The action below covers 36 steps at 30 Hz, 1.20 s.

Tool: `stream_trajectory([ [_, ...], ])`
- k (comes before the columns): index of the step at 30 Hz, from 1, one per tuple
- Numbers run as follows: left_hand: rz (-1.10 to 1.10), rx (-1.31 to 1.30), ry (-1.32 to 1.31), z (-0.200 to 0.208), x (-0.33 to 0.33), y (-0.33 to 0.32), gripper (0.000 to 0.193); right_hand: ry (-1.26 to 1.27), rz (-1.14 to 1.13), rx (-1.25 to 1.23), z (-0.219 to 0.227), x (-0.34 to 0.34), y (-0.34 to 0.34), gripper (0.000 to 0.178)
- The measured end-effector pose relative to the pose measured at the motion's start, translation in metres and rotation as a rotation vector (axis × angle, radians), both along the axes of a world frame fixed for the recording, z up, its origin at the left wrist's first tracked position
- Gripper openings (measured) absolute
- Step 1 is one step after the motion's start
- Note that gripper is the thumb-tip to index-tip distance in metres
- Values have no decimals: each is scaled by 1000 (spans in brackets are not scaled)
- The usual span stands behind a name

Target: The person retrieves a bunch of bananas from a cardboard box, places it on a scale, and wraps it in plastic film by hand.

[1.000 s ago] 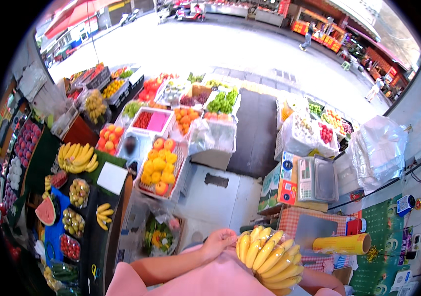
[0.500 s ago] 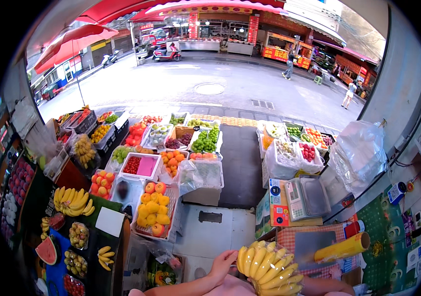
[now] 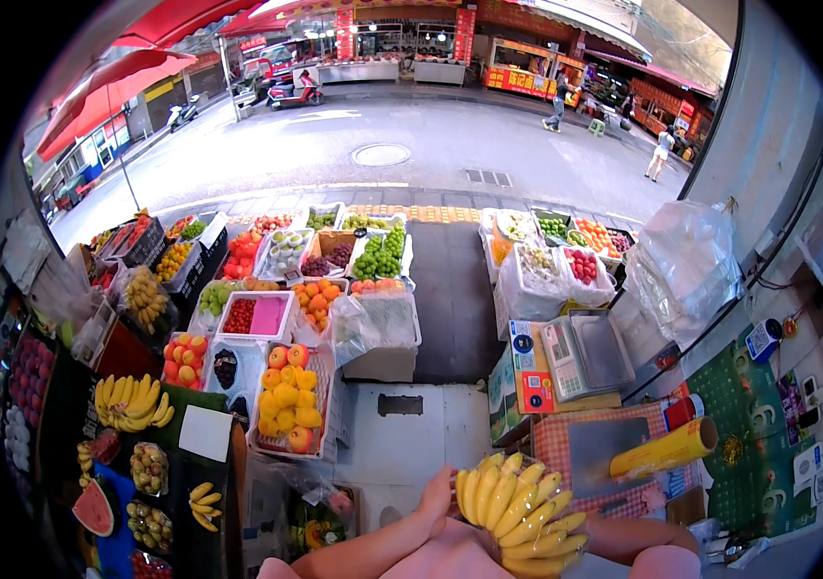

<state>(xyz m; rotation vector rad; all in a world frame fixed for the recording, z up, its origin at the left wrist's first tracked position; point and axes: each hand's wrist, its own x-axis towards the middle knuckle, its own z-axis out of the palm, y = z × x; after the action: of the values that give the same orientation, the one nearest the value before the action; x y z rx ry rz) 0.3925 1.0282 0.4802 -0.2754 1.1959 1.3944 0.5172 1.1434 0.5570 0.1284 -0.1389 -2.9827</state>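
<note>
Low at the centre, in front of my body, is a bunch of bananas (image 3: 518, 507) in shiny clear plastic wrap. My left hand (image 3: 438, 500) closes on the left edge of the bunch, its fingers partly tucked behind the fruit. From the right, my right forearm (image 3: 638, 536) reaches in behind the bananas, which hide that hand and its fingers. Right of the bunch, a large yellow roll (image 3: 664, 451) lies on a red checked cloth (image 3: 558, 436), beside a dark grey flat panel (image 3: 608, 454).
A scale (image 3: 580, 352) stands ahead on the right counter. Crates of fruit, one with yellow and orange fruit (image 3: 286, 403), line the left and front. More bananas (image 3: 132, 403) and a cut watermelon (image 3: 93, 509) lie at left. Clear bags (image 3: 682, 270) hang at right.
The view has shifted a little, so the stall and street sit further left and higher. My left hand and the bunch have risen slightly in the picture. People in the street have barely moved.
</note>
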Motion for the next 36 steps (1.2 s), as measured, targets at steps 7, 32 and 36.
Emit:
stream_trajectory([
  [7, -75, -9, -163, 33, 5, 3, 52, -73, 127, 284, 1, 0, -4, 27],
  [32, 386, 616, -697, -19, -26, -31, 51, 321, 300, 2119, 12, -22, -2, 97],
  [36, 300, 506, -534, 9, -20, -23, 54, 46, -23, 1885, -2, -12, 2, 109],
])
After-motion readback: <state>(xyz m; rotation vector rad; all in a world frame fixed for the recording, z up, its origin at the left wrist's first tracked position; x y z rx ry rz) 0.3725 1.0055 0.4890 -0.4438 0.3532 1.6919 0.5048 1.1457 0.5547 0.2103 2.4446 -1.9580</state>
